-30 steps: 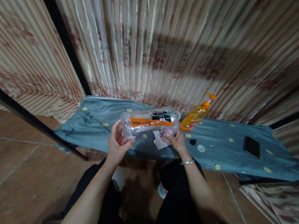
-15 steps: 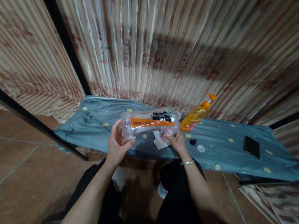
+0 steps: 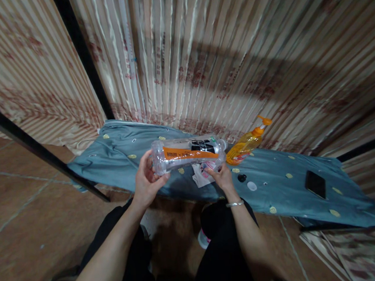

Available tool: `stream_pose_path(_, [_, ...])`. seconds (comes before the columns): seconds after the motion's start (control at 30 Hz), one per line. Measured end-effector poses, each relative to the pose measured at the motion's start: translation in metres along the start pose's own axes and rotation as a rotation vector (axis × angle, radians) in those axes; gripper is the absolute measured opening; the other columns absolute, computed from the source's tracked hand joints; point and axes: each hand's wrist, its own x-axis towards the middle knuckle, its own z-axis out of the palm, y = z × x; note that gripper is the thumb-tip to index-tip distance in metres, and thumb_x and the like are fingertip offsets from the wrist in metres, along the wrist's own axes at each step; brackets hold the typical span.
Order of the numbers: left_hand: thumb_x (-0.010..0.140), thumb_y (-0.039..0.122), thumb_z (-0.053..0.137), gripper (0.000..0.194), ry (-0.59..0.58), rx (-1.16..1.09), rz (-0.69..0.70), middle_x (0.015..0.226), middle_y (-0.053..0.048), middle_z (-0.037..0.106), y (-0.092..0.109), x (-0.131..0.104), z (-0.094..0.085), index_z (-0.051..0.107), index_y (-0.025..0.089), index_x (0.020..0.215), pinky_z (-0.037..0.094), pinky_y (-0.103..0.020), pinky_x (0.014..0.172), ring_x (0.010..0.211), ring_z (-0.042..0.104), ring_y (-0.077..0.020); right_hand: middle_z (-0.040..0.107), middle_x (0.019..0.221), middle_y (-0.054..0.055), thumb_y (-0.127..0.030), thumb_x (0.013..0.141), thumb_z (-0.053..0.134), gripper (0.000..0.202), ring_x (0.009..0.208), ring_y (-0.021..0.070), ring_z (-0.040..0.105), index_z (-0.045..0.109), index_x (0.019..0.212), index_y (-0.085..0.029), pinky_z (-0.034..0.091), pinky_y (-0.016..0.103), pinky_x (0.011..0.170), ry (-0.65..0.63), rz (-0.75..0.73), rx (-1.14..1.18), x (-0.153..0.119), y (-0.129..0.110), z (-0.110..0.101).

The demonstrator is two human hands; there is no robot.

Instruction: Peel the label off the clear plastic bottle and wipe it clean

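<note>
A large clear plastic bottle point(image 3: 188, 153) with an orange and black label lies sideways in the air above the blue-green cloth, its neck pointing right. My left hand point(image 3: 148, 181) grips its base end, thumb below. My right hand point(image 3: 221, 176), with a bracelet at the wrist, holds the neck end from beneath. Behind the bottle, partly hidden, a white packet point(image 3: 201, 178) with pink print rests on the cloth. Just right of the bottle's neck is a pump bottle point(image 3: 244, 147) of orange liquid.
The blue-green cloth point(image 3: 277, 189) covers a long low surface. On it are a black cap point(image 3: 242, 178), a white disc point(image 3: 252, 186) and a black phone point(image 3: 315, 185). Dark poles point(image 3: 83, 53) stand at left; a striped curtain point(image 3: 200, 60) hangs behind.
</note>
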Motion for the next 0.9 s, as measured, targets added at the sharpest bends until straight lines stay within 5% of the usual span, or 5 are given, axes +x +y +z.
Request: stream_pose_path(0.9, [0.065,0.039,0.084,0.074,-0.012,0.019,-0.008,0.122,-0.010,0.060,-0.0021,-0.0003,-0.0018,0.047,0.025,0.128,0.057,-0.027,0.066,0.091,0.067,-0.0220,0.071,0.087,0.009,-0.055,0.056,0.074,0.054,0.081,0.0275,0.066,0.060,0.093,-0.018,0.049,0.036,0.071,-0.013,0.026,-0.071,0.0017,0.0013,-0.0005])
